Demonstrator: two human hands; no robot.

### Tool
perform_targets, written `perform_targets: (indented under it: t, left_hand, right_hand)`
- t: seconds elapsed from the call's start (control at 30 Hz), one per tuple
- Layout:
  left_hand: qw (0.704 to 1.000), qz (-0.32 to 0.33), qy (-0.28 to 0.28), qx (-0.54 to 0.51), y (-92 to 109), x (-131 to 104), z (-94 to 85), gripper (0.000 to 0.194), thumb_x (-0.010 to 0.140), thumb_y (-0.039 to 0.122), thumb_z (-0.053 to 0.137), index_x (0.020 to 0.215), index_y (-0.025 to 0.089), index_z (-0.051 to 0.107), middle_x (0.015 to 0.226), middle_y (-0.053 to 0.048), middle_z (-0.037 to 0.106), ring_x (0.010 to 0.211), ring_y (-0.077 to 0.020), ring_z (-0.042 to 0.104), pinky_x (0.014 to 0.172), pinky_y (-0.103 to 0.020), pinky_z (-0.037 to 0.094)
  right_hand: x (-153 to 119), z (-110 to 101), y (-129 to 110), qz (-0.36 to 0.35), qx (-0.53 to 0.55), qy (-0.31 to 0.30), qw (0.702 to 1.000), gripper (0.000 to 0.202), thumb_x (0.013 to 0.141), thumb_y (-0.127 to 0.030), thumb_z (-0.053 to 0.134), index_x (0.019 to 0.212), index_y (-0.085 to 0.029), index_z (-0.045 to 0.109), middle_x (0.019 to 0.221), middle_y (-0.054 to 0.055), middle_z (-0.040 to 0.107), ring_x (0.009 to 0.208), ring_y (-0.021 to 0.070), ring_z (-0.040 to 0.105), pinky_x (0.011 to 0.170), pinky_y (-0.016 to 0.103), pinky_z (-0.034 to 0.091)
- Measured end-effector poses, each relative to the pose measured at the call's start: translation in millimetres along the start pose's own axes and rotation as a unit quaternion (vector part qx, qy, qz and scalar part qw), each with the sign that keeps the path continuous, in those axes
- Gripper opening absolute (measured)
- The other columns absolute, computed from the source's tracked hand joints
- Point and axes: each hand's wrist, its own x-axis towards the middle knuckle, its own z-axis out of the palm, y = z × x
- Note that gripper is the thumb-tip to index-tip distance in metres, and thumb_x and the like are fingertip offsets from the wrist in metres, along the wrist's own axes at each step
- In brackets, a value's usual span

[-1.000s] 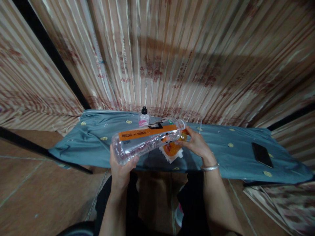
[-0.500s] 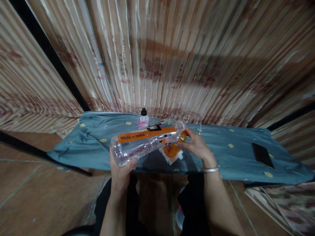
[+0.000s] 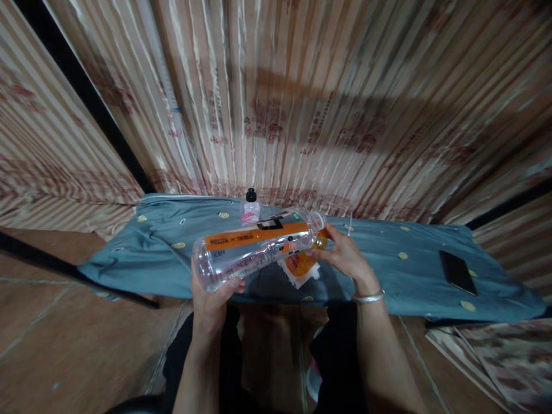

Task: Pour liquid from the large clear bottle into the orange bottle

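A large clear plastic bottle (image 3: 259,247) with an orange and silver label lies tilted in the air, its open neck to the right and slightly raised. My left hand (image 3: 211,296) grips its base from below. My right hand (image 3: 340,250) is at the neck end, fingers closed on the top of a smaller bottle with orange content (image 3: 302,264). Part of that bottle is hidden behind the large one. Under it, a white tissue (image 3: 301,279) lies on the blue-green cloth (image 3: 379,276).
A small bottle with a black cap (image 3: 250,208) stands at the cloth's back edge. A black phone (image 3: 457,272) lies on the right. Dark poles (image 3: 86,86) frame both sides, and a striped curtain (image 3: 276,115) hangs behind.
The view has shifted very slightly. Both hands and the large bottle hold almost the same pose.
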Motion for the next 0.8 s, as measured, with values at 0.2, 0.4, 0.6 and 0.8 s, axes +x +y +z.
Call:
perform_targets:
  t: [0.2, 0.4, 0.6, 0.8]
  left_hand:
    - [1.000, -0.002, -0.011, 0.016, -0.7, -0.5, -2.2, 0.067, 0.061, 0.049, 0.099, 0.110, 0.023, 0.061, 0.063, 0.005, 0.069, 0.044, -0.0166, 0.065, 0.038, -0.023, 0.050]
    - [0.999, -0.010, -0.026, 0.027, -2.3, -1.3, -8.8, 0.073, 0.063, 0.052, 0.099, 0.118, 0.019, 0.063, 0.065, 0.000, 0.068, 0.050, -0.0203, 0.067, 0.040, -0.026, 0.051]
    - [0.999, -0.012, -0.031, 0.020, -2.9, -1.5, -9.7, 0.069, 0.056, 0.058, 0.102, 0.098, 0.021, 0.062, 0.063, -0.001, 0.070, 0.048, -0.0195, 0.065, 0.040, -0.027, 0.050]
    - [0.999, -0.022, -0.029, 0.011, -6.8, -1.2, -13.5, 0.074, 0.050, 0.052, 0.106, 0.101, 0.022, 0.062, 0.070, 0.000, 0.071, 0.048, -0.0176, 0.065, 0.045, -0.029, 0.056]
  right_hand:
    - [-0.9, -0.6, -2.0, -0.018, 0.013, 0.006, 1.000, 0.067, 0.077, -0.052, 0.091, 0.136, -0.027, 0.070, 0.132, 0.010, 0.080, 0.122, 0.0360, 0.075, 0.108, 0.052, 0.059]
    - [-0.3, 0.1, -1.2, -0.013, 0.018, 0.003, 1.000, 0.068, 0.075, -0.050, 0.092, 0.135, -0.026, 0.070, 0.134, 0.011, 0.079, 0.123, 0.0368, 0.075, 0.109, 0.052, 0.058]
    - [0.0, 0.0, -1.2, -0.016, 0.023, 0.003, 1.000, 0.065, 0.076, -0.050, 0.091, 0.132, -0.025, 0.072, 0.134, 0.011, 0.079, 0.123, 0.0368, 0.075, 0.110, 0.053, 0.057]
    - [-0.2, 0.7, -1.2, -0.013, 0.020, 0.010, 1.000, 0.070, 0.076, -0.052, 0.091, 0.137, -0.026, 0.070, 0.133, 0.011, 0.080, 0.122, 0.0368, 0.075, 0.107, 0.053, 0.059]
